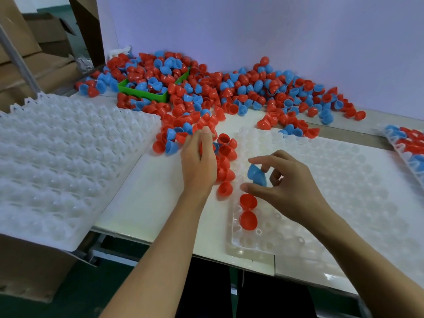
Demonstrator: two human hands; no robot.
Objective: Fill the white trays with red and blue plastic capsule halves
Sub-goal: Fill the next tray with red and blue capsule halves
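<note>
**Blue capsule half pinched above a nearly bare tray**

A smooth, glossy blue capsule half (257, 175), dome-shaped and hollow, is pinched in the grip of the right hand (286, 187), thumb below and forefinger above, with the other fingers loosely curled. It is held just over the left edge of a white tray (344, 180) in the lower right of the frame. This tray is made of thin, translucent moulded plastic, dimpled with rows of round cups. Two red capsule halves (248, 211) are seated, open side up, in cups of its nearest left column; the other cups that can be seen hold nothing.

The left hand (199, 161) is laid among loose red halves at the centre of the frame, and its grip is curled about one or more red pieces; exactly what is held cannot be told.

A large heap of capsule halves (229, 92), red and blue, shiny and rounded, is spread across the white bench (160, 203) along the pale back wall. A green rectangular bin (146, 94) in the upper left is filled and overrun with the same pieces.

A stack of empty white trays (57, 157) with peaked ridges is set on a cardboard box (29, 271) at the left. At the right edge, a further tray (406, 145) is seen filled with red and blue halves.
</note>
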